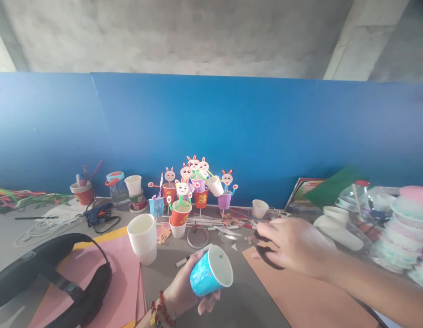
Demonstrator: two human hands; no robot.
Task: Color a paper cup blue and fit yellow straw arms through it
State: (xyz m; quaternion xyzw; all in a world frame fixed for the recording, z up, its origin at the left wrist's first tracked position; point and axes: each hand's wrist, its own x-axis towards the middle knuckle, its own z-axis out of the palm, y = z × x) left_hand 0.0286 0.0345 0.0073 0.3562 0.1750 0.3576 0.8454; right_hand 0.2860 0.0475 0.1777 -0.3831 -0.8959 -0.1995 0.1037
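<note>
Tilted in my left hand (pixel 184 287) is a paper cup (pixel 201 275) coloured blue outside, its white inside facing right and a small dark hole showing in the inner wall. My fingers are wrapped round it from behind and below. To the right, my right hand (pixel 293 246) grips the black handles of a pair of scissors (pixel 270 258), above a sheet of orange paper (pixel 296 291). The scissors' blades are hard to make out. A marker (pixel 187 259) lies just behind the blue cup. A stack of white paper cups (pixel 143 237) stands left of my left hand.
Decorated cup figures with rabbit faces (pixel 182 187) stand by the blue partition (pixel 211 123). A black headset-like object (pixel 91 287) lies on pink paper (pixel 122 273). A tape roll (pixel 197 236), a glue gun (pixel 98 214) and a white cup (pixel 259 208) are nearby. Stacked coloured cups (pixel 402 237) stand right.
</note>
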